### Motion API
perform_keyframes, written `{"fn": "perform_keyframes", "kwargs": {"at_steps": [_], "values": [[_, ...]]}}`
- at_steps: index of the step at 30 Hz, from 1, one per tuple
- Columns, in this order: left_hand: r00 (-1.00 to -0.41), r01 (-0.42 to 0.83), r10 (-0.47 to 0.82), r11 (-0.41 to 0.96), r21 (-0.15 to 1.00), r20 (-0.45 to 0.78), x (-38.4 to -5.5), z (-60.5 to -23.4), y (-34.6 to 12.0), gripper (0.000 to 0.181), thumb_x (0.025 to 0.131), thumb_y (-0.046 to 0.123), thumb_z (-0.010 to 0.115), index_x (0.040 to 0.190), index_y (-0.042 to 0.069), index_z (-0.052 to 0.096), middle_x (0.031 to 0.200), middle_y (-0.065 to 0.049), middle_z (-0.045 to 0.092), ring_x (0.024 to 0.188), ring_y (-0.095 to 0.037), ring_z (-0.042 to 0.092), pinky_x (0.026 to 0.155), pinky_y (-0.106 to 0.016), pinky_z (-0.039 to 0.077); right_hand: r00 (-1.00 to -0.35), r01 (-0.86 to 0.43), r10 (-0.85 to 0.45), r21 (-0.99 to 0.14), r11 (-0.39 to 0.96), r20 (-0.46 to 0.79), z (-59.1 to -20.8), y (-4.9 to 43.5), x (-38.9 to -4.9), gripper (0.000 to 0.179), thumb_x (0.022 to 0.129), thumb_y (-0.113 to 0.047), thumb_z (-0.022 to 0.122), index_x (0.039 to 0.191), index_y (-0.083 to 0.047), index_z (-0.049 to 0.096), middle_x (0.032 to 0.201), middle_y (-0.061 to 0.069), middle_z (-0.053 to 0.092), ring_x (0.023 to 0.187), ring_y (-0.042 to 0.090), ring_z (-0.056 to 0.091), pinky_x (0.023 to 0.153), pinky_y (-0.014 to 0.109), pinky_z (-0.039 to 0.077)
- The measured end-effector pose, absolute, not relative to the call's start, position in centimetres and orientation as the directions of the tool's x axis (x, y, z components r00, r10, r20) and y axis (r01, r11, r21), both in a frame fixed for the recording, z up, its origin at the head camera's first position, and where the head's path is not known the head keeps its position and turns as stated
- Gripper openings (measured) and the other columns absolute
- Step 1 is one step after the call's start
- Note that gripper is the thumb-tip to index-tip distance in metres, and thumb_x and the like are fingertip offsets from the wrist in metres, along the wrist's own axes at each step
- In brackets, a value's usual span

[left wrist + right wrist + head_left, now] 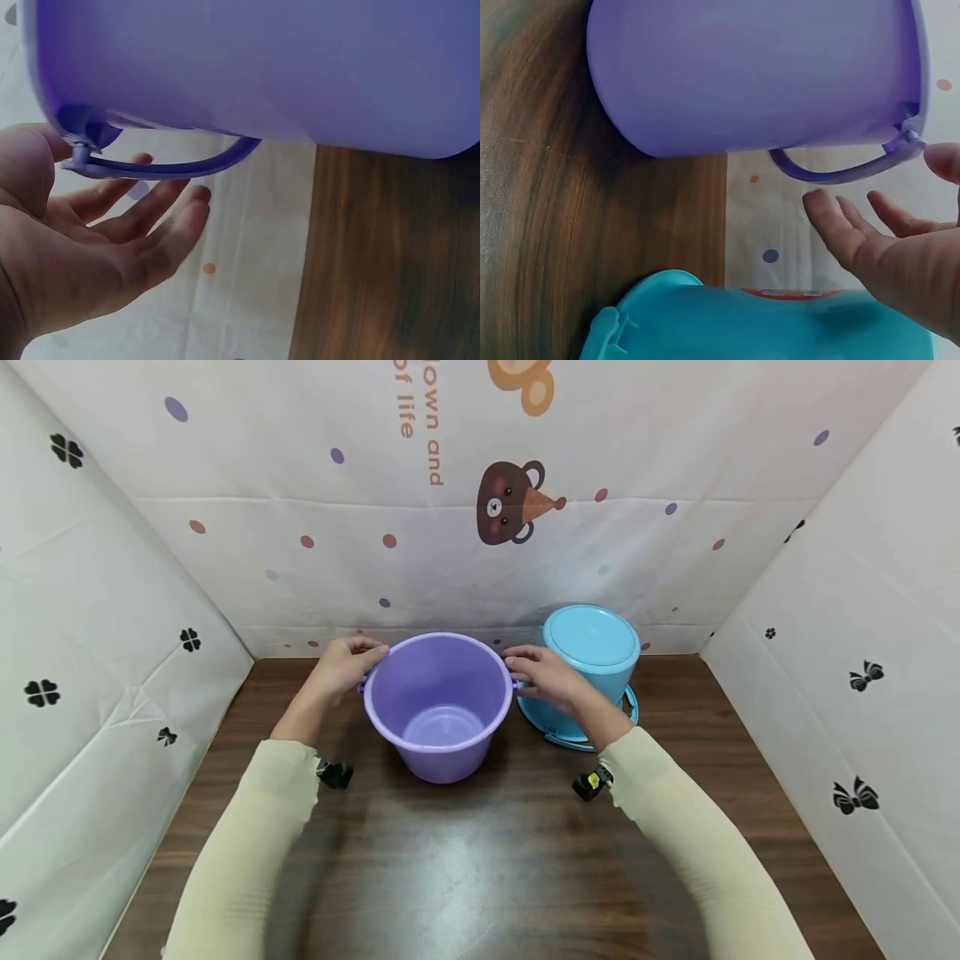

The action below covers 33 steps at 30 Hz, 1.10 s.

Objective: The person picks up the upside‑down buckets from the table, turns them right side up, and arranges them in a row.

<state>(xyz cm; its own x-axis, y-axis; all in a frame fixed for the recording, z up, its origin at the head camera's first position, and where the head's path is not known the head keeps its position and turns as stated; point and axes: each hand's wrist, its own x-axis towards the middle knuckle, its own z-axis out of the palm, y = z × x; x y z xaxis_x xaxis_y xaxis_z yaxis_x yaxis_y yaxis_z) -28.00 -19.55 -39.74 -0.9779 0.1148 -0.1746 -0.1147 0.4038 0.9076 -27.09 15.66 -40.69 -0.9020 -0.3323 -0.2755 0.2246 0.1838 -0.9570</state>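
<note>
A purple bucket point(442, 764) stands upright on the wooden table, its open mouth toward the head camera. My left hand point(341, 670) is at its left rim, thumb against the edge by the handle hinge. In the left wrist view, the fingers point(161, 225) extend loosely below the purple handle point(172, 171), apart from it. My right hand point(546, 677) is at the opposite rim with its thumb by the other hinge. Its fingers point(840, 229) are spread and relaxed near the handle. The handle hangs behind the bucket, hidden in the head view.
A turquoise bucket point(592, 643) stands upside down just right of the purple one, under my right hand and wrist, its handle point(570, 744) lying on the table point(450, 877). A patterned white cloth wall point(420, 568) rises close behind both; similar walls flank the sides.
</note>
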Motion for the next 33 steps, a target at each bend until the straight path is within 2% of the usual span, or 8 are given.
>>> {"fn": "perform_keyframes", "kwargs": {"at_steps": [4,8,11,14,19,26,29,33], "values": [[-0.983,-0.093,0.108,0.401,0.911,-0.148,-26.9,-39.1,-20.4,0.05,0.106,0.033,0.059,0.142,-0.002,0.056,0.134,-0.021,0.058,0.112,-0.027,0.065,0.088,-0.03,0.061,-0.912,0.188,-0.329,-0.964,0.19,-0.243,-40.2,16.4,-26.5,0.048,0.11,-0.023,0.051,0.153,-0.002,0.045,0.157,0.019,0.046,0.142,0.037,0.049,0.116,0.057,0.041],[-0.984,-0.095,0.102,0.38,0.92,-0.144,-25.4,-38.4,-21.5,0.054,0.106,0.035,0.058,0.145,-0.002,0.052,0.146,-0.024,0.051,0.132,-0.041,0.056,0.102,-0.045,0.056,-0.922,0.158,-0.315,-0.962,0.222,-0.224,-39.8,17.0,-25.9,0.045,0.11,-0.025,0.051,0.15,-0.005,0.049,0.153,0.018,0.05,0.137,0.036,0.053,0.111,0.054,0.048],[-0.98,-0.108,0.119,0.372,0.922,-0.162,-24.5,-38.2,-22.1,0.055,0.105,0.035,0.059,0.147,-0.001,0.051,0.146,-0.025,0.05,0.124,-0.038,0.061,0.096,-0.044,0.059,-0.915,0.157,-0.327,-0.955,0.253,-0.237,-39.7,17.3,-25.5,0.044,0.109,-0.026,0.052,0.149,-0.006,0.051,0.147,0.018,0.055,0.129,0.036,0.059,0.099,0.045,0.058],[-0.97,-0.119,0.156,0.374,0.92,-0.189,-23.8,-38.3,-22.4,0.055,0.104,0.031,0.063,0.146,-0.002,0.051,0.141,-0.024,0.052,0.107,-0.025,0.068,0.086,-0.042,0.063,-0.903,0.155,-0.351,-0.949,0.276,-0.249,-39.7,17.3,-25.0,0.044,0.108,-0.025,0.055,0.147,-0.006,0.052,0.143,0.018,0.057,0.12,0.033,0.065,0.091,0.042,0.061],[-0.952,-0.14,0.217,0.322,0.936,-0.217,-23.2,-38.8,-22.1,0.058,0.1,0.022,0.069,0.146,-0.005,0.048,0.124,-0.018,0.059,0.087,-0.013,0.071,0.077,-0.044,0.065,-0.903,0.132,-0.371,-0.961,0.245,-0.218,-40.0,17.0,-24.7,0.044,0.105,-0.02,0.061,0.145,-0.004,0.053,0.135,0.017,0.059,0.108,0.026,0.068,0.096,0.052,0.059],[-0.947,-0.168,0.23,0.241,0.956,-0.224,-22.9,-39.0,-21.4,0.051,0.098,0.006,0.068,0.141,-0.014,0.049,0.106,-0.009,0.064,0.085,-0.012,0.074,0.077,-0.038,0.065,-0.909,0.118,-0.372,-0.973,0.2,-0.187,-40.6,16.3,-24.7,0.044,0.102,-0.011,0.064,0.143,-0.002,0.053,0.129,0.02,0.057,0.099,0.024,0.067,0.08,0.038,0.064],[-0.953,-0.175,0.205,0.232,0.957,-0.223,-23.1,-39.0,-21.2,0.047,0.098,0.004,0.068,0.139,-0.014,0.051,0.105,-0.011,0.065,0.083,-0.012,0.074,0.078,-0.035,0.064,-0.908,0.143,-0.367,-0.973,0.181,-0.201,-40.5,16.2,-24.8,0.044,0.103,-0.011,0.064,0.145,-0.003,0.052,0.129,0.019,0.056,0.099,0.017,0.066,0.084,0.039,0.064],[-0.958,-0.186,0.174,0.219,0.958,-0.226,-23.5,-39.1,-20.9,0.045,0.098,0.003,0.067,0.138,-0.012,0.053,0.108,-0.014,0.064,0.081,-0.011,0.073,0.079,-0.031,0.064,-0.909,0.177,-0.355,-0.973,0.146,-0.218,-40.2,16.0,-25.0,0.045,0.104,-0.01,0.062,0.146,-0.003,0.051,0.127,0.014,0.057,0.105,0.017,0.066,0.092,0.042,0.062]]}}
